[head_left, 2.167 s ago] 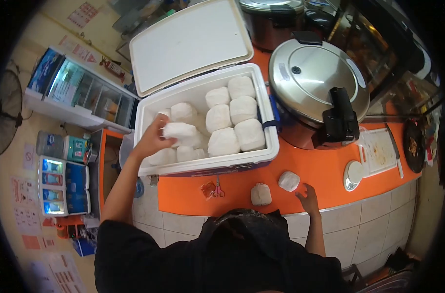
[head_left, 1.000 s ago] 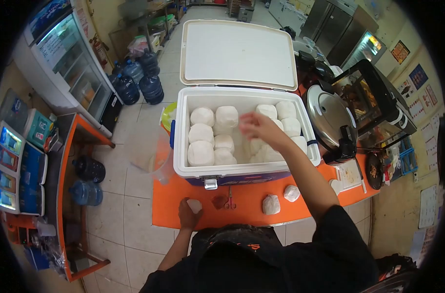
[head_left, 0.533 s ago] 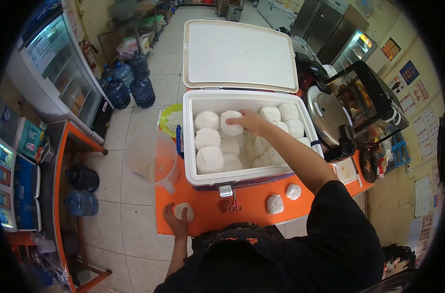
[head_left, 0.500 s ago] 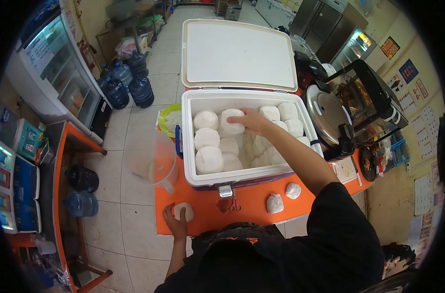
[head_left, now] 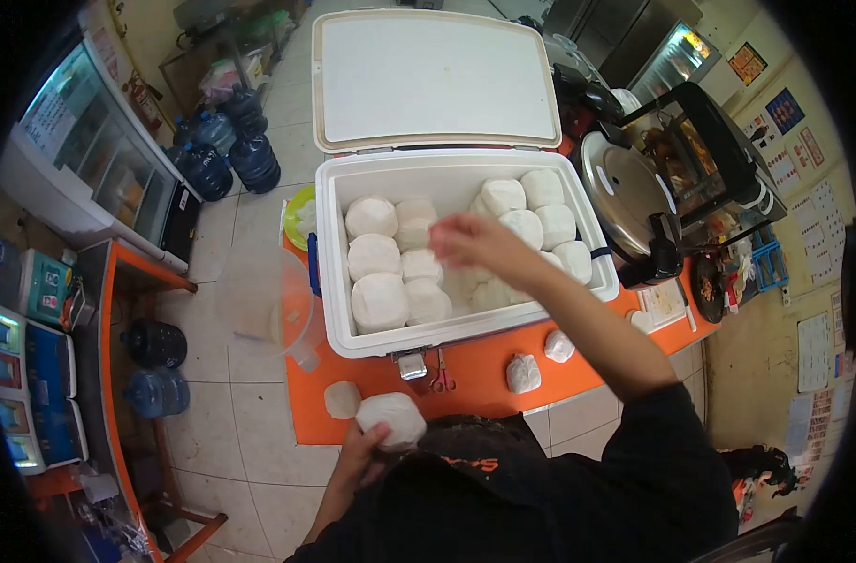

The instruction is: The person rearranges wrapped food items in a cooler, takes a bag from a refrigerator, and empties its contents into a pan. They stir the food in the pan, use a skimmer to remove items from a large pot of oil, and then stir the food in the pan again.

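My left hand (head_left: 360, 456) is closed around a white peeled coconut (head_left: 394, 420), held near my body at the table's front edge. A flat tan round piece (head_left: 342, 400) lies on the orange table just beyond it. Blurred by motion, my right hand (head_left: 461, 244) is over the inside of the white cooler (head_left: 327, 281), and no coconut shows in it. Beneath and left of that hand, one peeled coconut (head_left: 415, 223) sits in the back of the left group. Several more fill the cooler's right side, such as the coconut (head_left: 542, 188) at the back corner.
The cooler's lid (head_left: 437, 80) stands raised at the back. A clear plastic jug (head_left: 297, 310) and a green bowl (head_left: 298, 216) flank its left side. Scissors (head_left: 441, 375) and a plastic-wrapped white bundle (head_left: 523, 372) lie in front. A large steel cooker (head_left: 620, 202) borders the right.
My right hand has let go of the coconut it held in the cooler and drawn away from it. My left hand has lifted a coconut off the table. The view has shifted.
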`<state>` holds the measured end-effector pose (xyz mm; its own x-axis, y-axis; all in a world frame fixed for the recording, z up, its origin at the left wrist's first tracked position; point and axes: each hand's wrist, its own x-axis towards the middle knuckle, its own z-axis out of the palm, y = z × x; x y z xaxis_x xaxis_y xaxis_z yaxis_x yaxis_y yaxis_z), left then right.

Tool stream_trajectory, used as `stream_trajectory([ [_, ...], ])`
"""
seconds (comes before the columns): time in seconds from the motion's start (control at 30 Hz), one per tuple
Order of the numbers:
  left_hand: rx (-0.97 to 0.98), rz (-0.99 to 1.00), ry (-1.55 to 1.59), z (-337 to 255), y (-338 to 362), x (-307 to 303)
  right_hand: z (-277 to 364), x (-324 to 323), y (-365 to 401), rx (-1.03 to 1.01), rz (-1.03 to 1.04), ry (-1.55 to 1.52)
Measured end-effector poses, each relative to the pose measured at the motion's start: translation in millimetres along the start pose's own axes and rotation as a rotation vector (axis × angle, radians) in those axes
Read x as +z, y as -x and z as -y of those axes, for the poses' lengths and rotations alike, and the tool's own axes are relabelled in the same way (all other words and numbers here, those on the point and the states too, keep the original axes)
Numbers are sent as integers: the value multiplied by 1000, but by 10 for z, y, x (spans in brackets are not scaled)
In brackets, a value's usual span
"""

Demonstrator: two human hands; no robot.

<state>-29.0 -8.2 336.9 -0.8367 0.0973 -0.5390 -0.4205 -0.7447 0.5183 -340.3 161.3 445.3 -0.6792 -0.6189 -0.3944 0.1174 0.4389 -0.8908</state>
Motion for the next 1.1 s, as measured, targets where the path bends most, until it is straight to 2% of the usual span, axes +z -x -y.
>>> stream_trajectory([
  [0.07, 0, -87, 56, 57, -41, -186, -149, -210, -495, 105, -147, 71],
  [0.17, 50, -198, -336, 398, -403, -828, -560, -317, -1269, 299, -256, 16],
  [0.2, 95, -250, -641, 423, -514, -929, -618, -302, -1435, 368, -277, -28],
  [0.3, 130, -373, -1209, 659, -889, -1249, -709, -294, -1661, 438, -213, 3],
  [0.4, 276, -381, -1180, 809, -1036, -1203, -742, -248, -1646, 360, -20, -137],
  [0.5, 196, -385, -1117, 962, -1118, -1179, -804, -238, -1662, 322, -143, -117],
  [0.57, 249, -379, -1168, 1124, -1187, -1299, -753, -331, -1471, 189, -235, -72],
  [0.6, 275, -373, -1194, 1192, -1190, -1336, -654, -383, -1313, 123, -283, -50],
  [0.67, 383, -382, -1371, 1235, -1110, -1321, -88, -306, -532, -26, -265, -187],
  [0.73, 478, -396, -1535, 1219, -999, -1246, 216, -291, 192, -110, -101, -219],
  [0.8, 538, -404, -1698, 1128, -855, -1116, 1, -269, 778, -116, 39, -288],
  [0.83, 434, -445, -1742, 1099, -848, -1062, -76, -168, 1015, -119, 137, -291],
  [0.87, 330, -486, -1787, 1058, -861, -1018, -215, -60, 1189, 5, 226, -232],
  [0.9, 229, -528, -1831, 1032, -876, -1003, -433, 135, 1294, 18, 286, -266],
  [0.93, 244, -522, -1835, 1089, -952, -1137, -603, 341, 1341, 41, 339, -279],
  [0.97, 251, -534, -1830, 1078, -967, -1189, -806, 520, 1376, 193, 357, -292],
  [1.03, 278, -562, -1816, 1035, -1011, -1238, -1738, 927, 1239, 247, 316, -412],
  [1.07, 281, -580, -1813, 1004, -1008, -1265, -1972, 1060, 1161, 309, 224, -298],
  [1.1, 289, -600, -1809, 971, -1005, -1291, -2383, 1217, 995, 299, 218, -310],
])
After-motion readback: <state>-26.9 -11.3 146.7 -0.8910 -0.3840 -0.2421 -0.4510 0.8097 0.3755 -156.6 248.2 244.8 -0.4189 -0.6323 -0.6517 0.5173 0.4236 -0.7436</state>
